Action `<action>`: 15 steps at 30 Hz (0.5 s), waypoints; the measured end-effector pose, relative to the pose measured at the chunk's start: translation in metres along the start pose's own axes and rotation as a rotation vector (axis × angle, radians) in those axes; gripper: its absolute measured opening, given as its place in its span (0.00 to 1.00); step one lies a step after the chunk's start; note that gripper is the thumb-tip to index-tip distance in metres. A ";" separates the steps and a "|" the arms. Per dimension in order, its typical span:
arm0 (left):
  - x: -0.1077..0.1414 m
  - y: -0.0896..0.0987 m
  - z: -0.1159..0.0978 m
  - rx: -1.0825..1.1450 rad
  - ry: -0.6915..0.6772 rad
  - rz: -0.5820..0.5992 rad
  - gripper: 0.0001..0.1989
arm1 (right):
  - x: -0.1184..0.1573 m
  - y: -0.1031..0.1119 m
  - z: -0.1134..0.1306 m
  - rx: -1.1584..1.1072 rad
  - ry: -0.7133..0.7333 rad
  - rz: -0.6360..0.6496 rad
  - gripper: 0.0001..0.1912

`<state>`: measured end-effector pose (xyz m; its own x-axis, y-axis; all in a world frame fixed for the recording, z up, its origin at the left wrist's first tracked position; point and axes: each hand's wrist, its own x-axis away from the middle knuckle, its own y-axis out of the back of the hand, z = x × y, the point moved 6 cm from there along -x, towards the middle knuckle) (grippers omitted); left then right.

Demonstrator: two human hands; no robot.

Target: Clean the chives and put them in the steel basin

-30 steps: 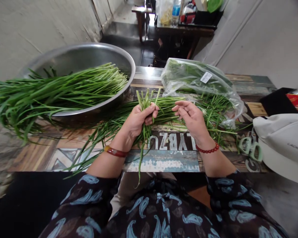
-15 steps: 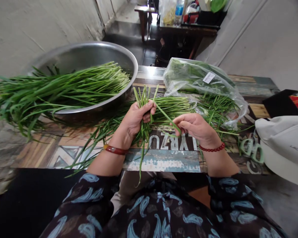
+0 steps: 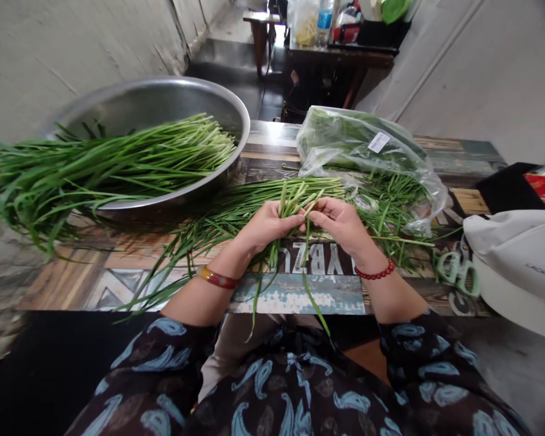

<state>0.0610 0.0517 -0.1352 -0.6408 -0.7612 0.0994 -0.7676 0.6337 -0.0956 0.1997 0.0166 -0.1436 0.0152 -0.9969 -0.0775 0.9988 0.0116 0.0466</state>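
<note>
Seen from above, 2 bare hands work over a small bunch of garlic chives [image 3: 293,206] at the middle of a desk [image 3: 59,284] printed with wood-plank patterns. The left hand [image 3: 270,227] is curled closed around the lower stems, its fingers [image 3: 284,219] wrapped snugly so the stem ends fan upward. The right hand [image 3: 340,223] meets it from the other side, its fingers [image 3: 315,213] drawn together at the top of the bunch and pressed against the stems; whether they pinch a stem or only touch, I cannot tell. A firm hold low down with a light touch at the tips seems the right handling, since thin stems bruise and tangle easily. Long green blades trail from the bunch toward the lap. Behind, loose chives [image 3: 236,209] lie spread across the desk, a heap of chives [image 3: 118,160] rests in a wide stainless steel basin [image 3: 149,100] at upper left, and a clear plastic bag of greens [image 3: 358,142] sits at upper right. Green-handled scissors [image 3: 456,274] lie near the right edge.
</note>
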 end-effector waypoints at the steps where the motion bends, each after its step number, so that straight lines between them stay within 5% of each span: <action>1: 0.000 -0.001 -0.001 -0.018 -0.011 0.003 0.17 | 0.000 -0.002 0.000 0.004 0.004 0.009 0.16; 15: 0.000 -0.001 -0.003 -0.109 -0.007 -0.043 0.12 | 0.004 0.012 0.021 0.607 0.248 -0.099 0.09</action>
<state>0.0614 0.0513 -0.1318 -0.6073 -0.7889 0.0942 -0.7914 0.6111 0.0164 0.2112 0.0111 -0.1223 0.0070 -0.9426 -0.3337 0.7942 -0.1976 0.5746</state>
